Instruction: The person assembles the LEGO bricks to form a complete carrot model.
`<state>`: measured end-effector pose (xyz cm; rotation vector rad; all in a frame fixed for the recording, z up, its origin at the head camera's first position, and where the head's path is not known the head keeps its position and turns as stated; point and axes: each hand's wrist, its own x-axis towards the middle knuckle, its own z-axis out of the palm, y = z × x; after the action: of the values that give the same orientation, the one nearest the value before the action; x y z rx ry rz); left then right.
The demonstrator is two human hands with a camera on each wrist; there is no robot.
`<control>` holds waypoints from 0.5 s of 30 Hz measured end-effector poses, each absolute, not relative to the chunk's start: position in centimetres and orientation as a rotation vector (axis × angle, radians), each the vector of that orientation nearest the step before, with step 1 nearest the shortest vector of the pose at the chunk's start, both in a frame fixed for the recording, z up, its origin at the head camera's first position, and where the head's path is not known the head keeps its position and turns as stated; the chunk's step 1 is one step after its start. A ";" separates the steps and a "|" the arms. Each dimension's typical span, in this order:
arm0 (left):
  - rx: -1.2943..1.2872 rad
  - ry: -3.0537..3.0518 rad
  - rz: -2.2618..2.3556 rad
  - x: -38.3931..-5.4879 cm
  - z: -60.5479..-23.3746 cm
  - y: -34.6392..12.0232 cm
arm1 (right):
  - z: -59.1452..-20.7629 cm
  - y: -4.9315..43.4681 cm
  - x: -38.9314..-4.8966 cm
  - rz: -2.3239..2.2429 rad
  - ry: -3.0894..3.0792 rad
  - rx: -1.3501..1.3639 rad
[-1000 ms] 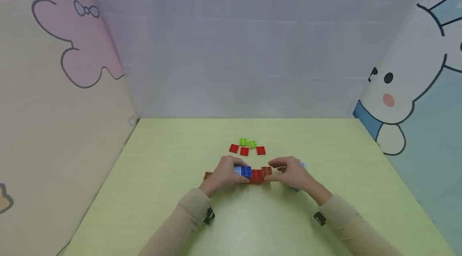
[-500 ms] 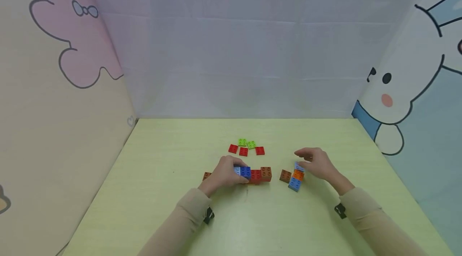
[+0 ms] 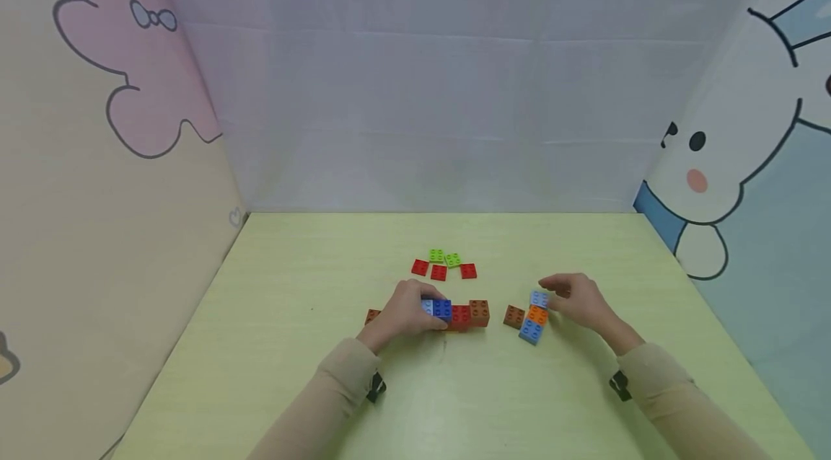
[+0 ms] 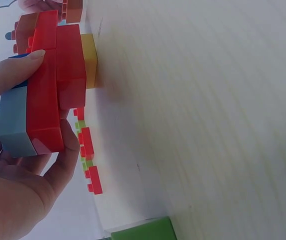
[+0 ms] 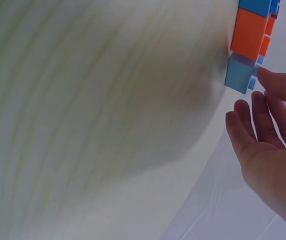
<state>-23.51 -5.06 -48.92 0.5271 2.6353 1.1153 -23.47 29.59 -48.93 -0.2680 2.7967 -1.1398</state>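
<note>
Fingers of the right hand (image 3: pixel 576 298), relaxed and empty, are just right of the light-blue brick (image 3: pixel 539 298), far end of a near-to-far row (image 3: pixel 537 315) on the desk (image 3: pixel 454 402); the left hand (image 3: pixel 404 310) grips the brick assembly (image 3: pixel 459 316).

Tbl (image 3: pixel 292 258) w/ backdrop (image 3: pixel 415 85) behind, pink cartoon (image 3: pixel 156 63) L, white cartoon (image 3: pixel 733 128) R.

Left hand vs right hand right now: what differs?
Hold: the left hand grips the brick build; the right hand grips nothing, next to the light blue brick beyond the orange brick, contact unclear.
Fingers: the left hand's thumb and fingers close on the build from opposite sides; the right hand's fingers are loosely extended.
Shared: both are bare, in beige sleeves.
</note>
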 end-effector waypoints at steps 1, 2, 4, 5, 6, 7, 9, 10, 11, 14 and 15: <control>0.529 2.636 1.116 -23.5 -48.9 -5.1 | -49.0 29.6 -23.5 -1.140 2.789 -0.268; 0.530 2.637 1.117 -23.5 -49.0 -5.1 | -49.1 29.6 -23.5 -1.143 2.782 -0.265; 0.530 2.636 1.119 -23.5 -49.0 -5.1 | -49.2 29.7 -23.5 -1.147 2.771 -0.267; 0.530 2.635 1.121 -23.5 -49.0 -5.0 | -49.3 29.6 -23.5 -1.145 2.768 -0.275; 0.530 2.633 1.124 -23.5 -49.0 -5.1 | -49.4 29.6 -23.5 -1.142 2.766 -0.272; 0.527 2.631 1.126 -23.5 -49.0 -5.1 | -49.5 29.6 -23.5 -1.135 2.765 -0.275; 0.524 2.626 1.130 -23.5 -49.0 -5.1 | -49.6 29.5 -23.6 -1.121 2.763 -0.278; 0.523 2.624 1.131 -23.5 -49.0 -5.1 | -49.7 29.5 -23.6 -1.112 2.763 -0.278; 0.523 2.622 1.134 -23.5 -49.0 -5.1 | -49.8 29.4 -23.6 -1.098 2.766 -0.281; 0.520 2.619 1.132 -23.5 -48.9 -5.1 | -49.9 29.1 -23.7 -1.053 2.773 -0.290; 0.519 2.618 1.131 -23.5 -48.9 -5.1 | -49.9 28.9 -23.7 -1.039 2.778 -0.292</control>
<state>-23.47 -5.05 -48.92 0.5192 2.6185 1.1310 -23.68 28.93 -49.91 -0.2923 2.7778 -1.0393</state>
